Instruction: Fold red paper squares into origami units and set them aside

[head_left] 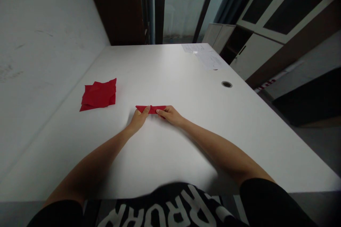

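Observation:
A narrow folded strip of red paper (152,110) is held between both hands, low over the middle of the white table. My left hand (140,117) pinches its left part, thumb on top. From the other side, my right hand (169,114) grips the right part with its thumb against the near edge. The fingers beneath the strip are mostly hidden. To the left lies a loose pile of red paper sheets (99,94), apart from both hands.
The white table (170,78) meets a wall (39,42) on its left. Printed papers (210,58) lie at its far right corner, and a round cable hole (226,84) sits near the right edge. White cabinets (258,55) stand beyond that edge.

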{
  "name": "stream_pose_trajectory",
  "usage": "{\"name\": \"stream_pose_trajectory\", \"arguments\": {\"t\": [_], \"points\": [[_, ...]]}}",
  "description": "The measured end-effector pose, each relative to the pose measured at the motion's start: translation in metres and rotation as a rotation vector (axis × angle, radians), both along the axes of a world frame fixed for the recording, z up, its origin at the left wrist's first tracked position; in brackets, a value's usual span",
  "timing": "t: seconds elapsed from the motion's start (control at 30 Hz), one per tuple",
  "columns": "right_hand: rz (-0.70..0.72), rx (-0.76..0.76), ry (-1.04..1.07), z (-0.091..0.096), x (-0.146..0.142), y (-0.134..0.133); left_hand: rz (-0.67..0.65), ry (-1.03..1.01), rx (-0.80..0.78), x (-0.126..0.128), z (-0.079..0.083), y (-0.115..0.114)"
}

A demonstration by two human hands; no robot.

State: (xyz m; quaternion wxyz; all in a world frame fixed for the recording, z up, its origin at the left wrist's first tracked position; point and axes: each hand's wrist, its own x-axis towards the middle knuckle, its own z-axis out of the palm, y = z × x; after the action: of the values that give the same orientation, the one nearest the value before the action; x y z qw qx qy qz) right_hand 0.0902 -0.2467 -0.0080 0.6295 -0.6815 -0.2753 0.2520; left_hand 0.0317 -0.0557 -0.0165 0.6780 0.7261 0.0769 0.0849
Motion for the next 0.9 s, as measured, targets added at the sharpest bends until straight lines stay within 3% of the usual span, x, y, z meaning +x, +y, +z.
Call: {"name": "stream_pose_trajectory", "arguments": {"t": [0.17,0.37,0.57,0.73,0.9], "points": [[0.023,-0.031,-0.024,0.005,-0.001,-0.002,0.077,0.016,-0.081,0.000,0.001,0.000],[-0.061,-0.017,0.022,0.005,0.001,-0.001,0.168,0.003,0.037,0.004,-0.006,0.010],[-0.092,0.040,0.025,0.003,0.000,0.001,0.146,-0.010,0.071,0.005,-0.009,0.011],[-0.055,0.044,-0.029,0.008,-0.001,-0.001,0.129,-0.010,0.052,0.002,-0.002,0.007],[-0.033,0.008,-0.041,0.006,0.002,-0.003,0.196,-0.078,0.091,0.001,0.006,0.009]]}}
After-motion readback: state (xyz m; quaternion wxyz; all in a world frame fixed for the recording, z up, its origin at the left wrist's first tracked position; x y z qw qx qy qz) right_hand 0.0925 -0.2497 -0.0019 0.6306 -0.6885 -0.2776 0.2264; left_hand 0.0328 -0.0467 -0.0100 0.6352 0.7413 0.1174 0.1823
